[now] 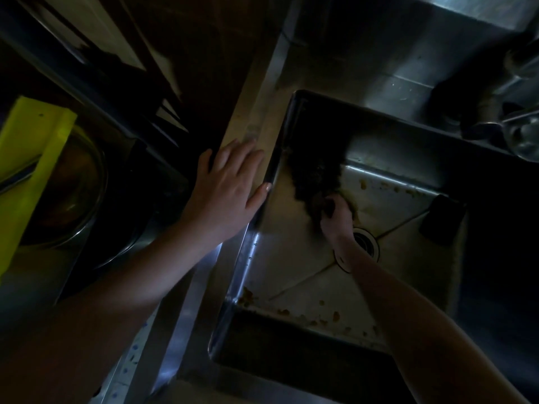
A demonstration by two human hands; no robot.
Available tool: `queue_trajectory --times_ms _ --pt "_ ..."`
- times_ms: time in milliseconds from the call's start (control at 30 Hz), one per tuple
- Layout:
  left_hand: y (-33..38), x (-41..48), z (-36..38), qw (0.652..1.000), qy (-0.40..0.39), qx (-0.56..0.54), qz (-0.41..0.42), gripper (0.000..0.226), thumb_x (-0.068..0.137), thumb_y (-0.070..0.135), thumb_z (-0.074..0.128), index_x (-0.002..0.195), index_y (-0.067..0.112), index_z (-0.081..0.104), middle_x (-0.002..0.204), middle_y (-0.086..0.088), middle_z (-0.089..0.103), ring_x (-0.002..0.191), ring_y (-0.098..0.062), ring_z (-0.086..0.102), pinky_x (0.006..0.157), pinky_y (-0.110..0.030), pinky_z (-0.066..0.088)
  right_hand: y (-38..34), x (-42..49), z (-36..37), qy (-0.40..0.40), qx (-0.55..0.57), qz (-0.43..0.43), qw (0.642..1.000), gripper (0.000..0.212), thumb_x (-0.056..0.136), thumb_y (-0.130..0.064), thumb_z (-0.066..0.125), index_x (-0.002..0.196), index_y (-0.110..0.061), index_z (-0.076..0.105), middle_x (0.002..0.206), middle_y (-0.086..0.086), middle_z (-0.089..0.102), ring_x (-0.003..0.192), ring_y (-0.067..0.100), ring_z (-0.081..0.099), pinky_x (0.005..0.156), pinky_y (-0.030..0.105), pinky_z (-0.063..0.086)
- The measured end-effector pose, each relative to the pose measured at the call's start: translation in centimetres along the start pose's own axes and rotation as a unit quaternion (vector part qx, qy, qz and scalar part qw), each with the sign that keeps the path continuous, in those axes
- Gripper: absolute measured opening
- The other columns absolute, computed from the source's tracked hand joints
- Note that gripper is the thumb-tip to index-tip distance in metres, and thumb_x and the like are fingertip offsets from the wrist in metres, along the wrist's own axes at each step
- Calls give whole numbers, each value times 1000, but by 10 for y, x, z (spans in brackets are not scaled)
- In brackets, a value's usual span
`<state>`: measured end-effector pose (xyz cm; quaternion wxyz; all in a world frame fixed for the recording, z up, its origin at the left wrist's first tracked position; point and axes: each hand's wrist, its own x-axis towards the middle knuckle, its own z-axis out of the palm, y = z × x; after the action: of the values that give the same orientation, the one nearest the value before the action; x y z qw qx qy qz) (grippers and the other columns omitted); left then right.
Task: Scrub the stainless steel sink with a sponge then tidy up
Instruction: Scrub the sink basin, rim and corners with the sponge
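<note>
The scene is very dim, and much of the table [186, 290] to the left of the basin is lost in shadow. The single stainless steel sink [294, 252] fills the right half of the view; its right wall and near wall are almost black, so their state cannot be judged. Brown crumbs of residue lie along the near edge of the basin floor and a few more near its far edge. One round drain [369, 242] sits mid-floor, partly covered by the right wrist.

On the table at the left edge of the view, one yellow-green board [32, 170] rests across a metal bowl [81, 199]; both are cut off or shadowed. At the far right corner, a faucet base [490, 109] and some glassware [523, 135] are blurred and hard to make out.

A dark rectangular block [442, 218] stands against the sink's right wall; what it is cannot be told.

The left hand [224, 185] lies flat, fingers spread, on the sink's left rim. The right hand [335, 215] is down in the basin, fingers curled tight around a dark scrubbing sponge [316, 176], which is pressed onto the floor at the far left corner.
</note>
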<state>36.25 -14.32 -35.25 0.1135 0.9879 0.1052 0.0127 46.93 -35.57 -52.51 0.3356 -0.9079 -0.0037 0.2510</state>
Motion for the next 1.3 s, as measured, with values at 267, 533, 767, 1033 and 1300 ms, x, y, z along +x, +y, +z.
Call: queue_trajectory --times_ms 267,533,767,1033,1300 --pt "1 0 -1 1000 3 -9 -3 49 91 43 40 130 14 47 140 -6 46 131 -27 37 106 -49 29 -23 40 5 -9 -41 -90 995 42 82 9 46 121 -7 51 122 14 56 114 28 51 86 17 32" --pt "1 0 1 1000 19 -2 6 48 90 42 42 128 13 50 138 -7 48 127 -28 41 102 -50 33 -48 45 30 -8 -13 -146 989 38 78 12 48 113 0 54 119 22 54 114 33 50 96 28 36" --pt "1 0 2 1000 19 6 3 48 88 41 44 126 13 50 139 -6 47 128 -28 40 102 -51 33 -4 10 18 -50 -104 -148 982 32 81 5 51 110 -8 54 121 13 50 105 32 54 85 25 38" --pt "0 0 4 1000 14 13 5 47 88 42 43 124 13 51 139 -7 47 128 -28 39 101 -50 31 28 -50 20 -156 -148 -178 960 40 77 8 53 114 -6 59 134 11 47 123 30 47 104 33 37" --pt "0 1 4 999 37 -5 9 45 87 40 42 120 13 53 135 -6 50 126 -27 41 99 -50 33 -11 11 5 70 7 -16 997 44 75 14 49 117 -1 53 123 18 54 115 30 50 94 22 34"
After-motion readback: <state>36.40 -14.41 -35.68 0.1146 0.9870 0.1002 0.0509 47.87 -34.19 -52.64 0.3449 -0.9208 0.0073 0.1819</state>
